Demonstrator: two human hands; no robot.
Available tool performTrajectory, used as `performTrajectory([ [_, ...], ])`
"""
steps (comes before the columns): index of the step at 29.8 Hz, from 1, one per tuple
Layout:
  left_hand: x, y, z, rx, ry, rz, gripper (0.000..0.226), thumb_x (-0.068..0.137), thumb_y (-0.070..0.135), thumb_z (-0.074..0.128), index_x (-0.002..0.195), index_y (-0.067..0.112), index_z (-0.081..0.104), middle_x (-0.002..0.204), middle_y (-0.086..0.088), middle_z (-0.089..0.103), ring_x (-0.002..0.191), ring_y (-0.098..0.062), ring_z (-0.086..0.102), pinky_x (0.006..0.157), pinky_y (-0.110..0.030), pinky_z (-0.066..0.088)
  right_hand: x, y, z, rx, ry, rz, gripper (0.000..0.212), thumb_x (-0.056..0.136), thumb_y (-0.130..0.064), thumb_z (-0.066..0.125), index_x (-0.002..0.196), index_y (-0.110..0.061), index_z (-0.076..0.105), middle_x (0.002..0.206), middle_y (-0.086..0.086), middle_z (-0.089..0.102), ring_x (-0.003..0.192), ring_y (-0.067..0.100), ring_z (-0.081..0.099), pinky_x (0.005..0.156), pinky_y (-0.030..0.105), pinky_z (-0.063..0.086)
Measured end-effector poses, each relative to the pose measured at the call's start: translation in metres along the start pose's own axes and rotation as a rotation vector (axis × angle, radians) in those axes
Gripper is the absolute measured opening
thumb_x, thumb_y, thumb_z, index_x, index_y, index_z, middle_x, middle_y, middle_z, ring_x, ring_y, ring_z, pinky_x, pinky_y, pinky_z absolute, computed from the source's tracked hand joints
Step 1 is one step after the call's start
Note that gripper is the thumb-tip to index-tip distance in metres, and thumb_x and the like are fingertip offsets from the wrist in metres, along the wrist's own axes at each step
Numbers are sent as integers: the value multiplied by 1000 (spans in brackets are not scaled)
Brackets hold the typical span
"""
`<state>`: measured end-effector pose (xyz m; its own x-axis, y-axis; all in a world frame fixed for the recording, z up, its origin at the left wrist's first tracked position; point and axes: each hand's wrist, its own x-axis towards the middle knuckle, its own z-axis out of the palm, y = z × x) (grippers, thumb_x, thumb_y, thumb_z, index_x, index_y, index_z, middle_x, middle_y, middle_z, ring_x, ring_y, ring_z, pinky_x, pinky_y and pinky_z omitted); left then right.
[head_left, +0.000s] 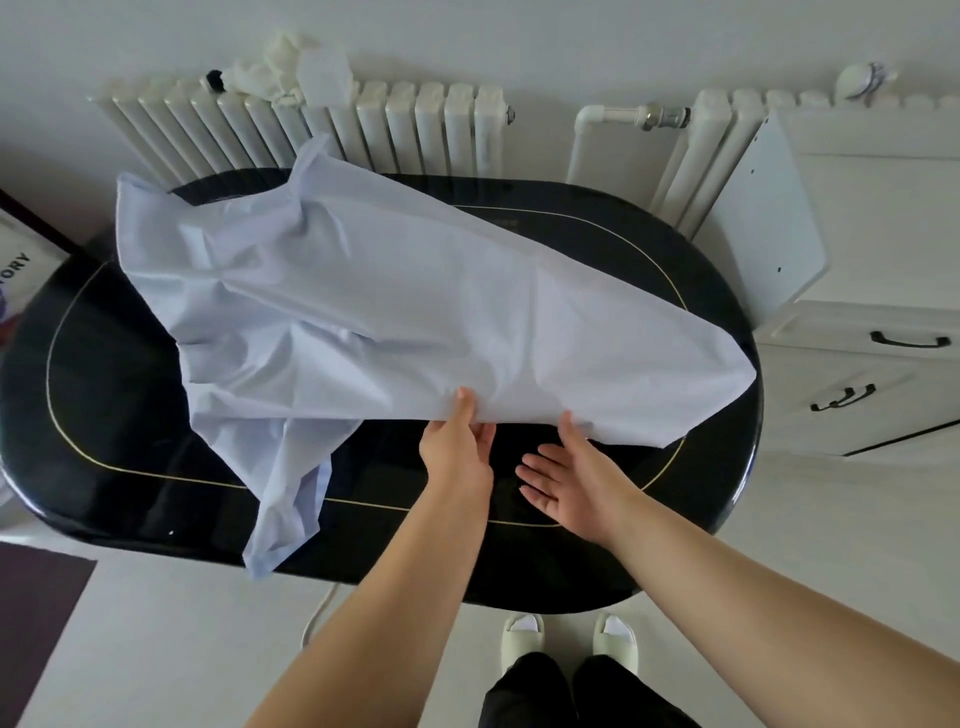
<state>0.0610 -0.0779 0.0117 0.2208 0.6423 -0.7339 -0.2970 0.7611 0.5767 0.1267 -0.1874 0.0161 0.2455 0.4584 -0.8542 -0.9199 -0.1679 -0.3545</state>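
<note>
A large pale blue cloth (395, 312) lies across a black oval table (675, 270), bunched at the left, with one end hanging over the near edge. My left hand (457, 447) pinches the cloth's near edge, thumb on top, fingers underneath. My right hand (566, 483) is beside it with the palm up and the fingers straight, its thumb touching the cloth's edge from below. The cloth's near right part is lifted off the table.
White radiators (395, 124) stand against the wall behind the table, a crumpled white cloth (280, 67) on the left one. A white drawer cabinet (872, 364) is at the right. A framed picture (21, 275) leans at the left. My slippered feet (566, 639) stand below the table's near edge.
</note>
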Motion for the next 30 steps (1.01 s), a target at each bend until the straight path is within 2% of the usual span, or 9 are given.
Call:
performTrajectory([
  [5,-44,-18,-5,-117,-29,-54,41,91,45,57,109,9,62,85,-2,71,80,-17,67,70,-28,54,-19,-21,22,229,77,-328,34,93,-22,61,125,-15,55,114,7,68,103,22,66,87,39,55],
  [8,-42,-23,-23,-329,8,-185,68,92,64,35,126,8,50,115,-10,64,103,-26,63,85,-36,49,-45,-44,39,324,115,-382,15,90,-13,64,102,-18,56,108,8,68,99,24,68,83,42,58],
  [11,-28,-23,-48,-558,183,-272,79,88,63,48,149,19,24,149,-15,38,129,-31,47,103,-42,41,-66,-68,51,434,95,-334,13,90,-13,64,100,-13,56,101,11,69,89,23,70,76,37,60],
  [15,-14,-15,-80,-510,424,-171,69,85,51,57,143,24,33,141,-4,45,128,-26,48,106,-40,41,-77,-86,53,423,19,-360,19,94,-8,54,112,-6,58,97,11,68,90,23,68,76,33,58],
  [18,-21,-13,-89,-347,597,-46,43,101,25,33,139,5,39,139,-21,46,125,-37,47,101,-44,43,-75,-91,46,346,-24,-398,18,93,-5,53,110,-5,57,104,12,67,94,23,66,89,37,53],
  [21,-46,1,-85,-66,659,179,54,101,41,30,134,3,47,135,-19,52,121,-33,52,98,-43,43,-70,-83,39,-237,18,-617,53,89,-14,62,137,-10,40,128,5,58,114,17,58,102,37,46],
  [24,-64,35,-77,-74,561,643,36,94,42,49,118,19,61,123,-6,63,110,-15,61,97,-35,49,-69,-61,27,-908,-9,-1003,99,87,-32,67,152,-24,-7,161,-2,12,146,14,19,116,37,26],
  [26,-77,57,-76,41,457,854,24,89,42,54,109,33,64,120,0,65,111,-14,61,96,-40,51,-73,-45,23,-1285,-144,-1148,105,81,-51,68,152,-28,-6,162,-1,-5,148,14,3,117,35,15],
  [30,-118,108,-48,430,396,1147,25,87,32,52,89,15,69,103,-6,69,97,-17,61,89,-32,48,-80,-3,30,-1824,-257,-1235,112,72,-71,60,152,-30,-7,162,-3,-8,149,19,-6,121,45,9],
])
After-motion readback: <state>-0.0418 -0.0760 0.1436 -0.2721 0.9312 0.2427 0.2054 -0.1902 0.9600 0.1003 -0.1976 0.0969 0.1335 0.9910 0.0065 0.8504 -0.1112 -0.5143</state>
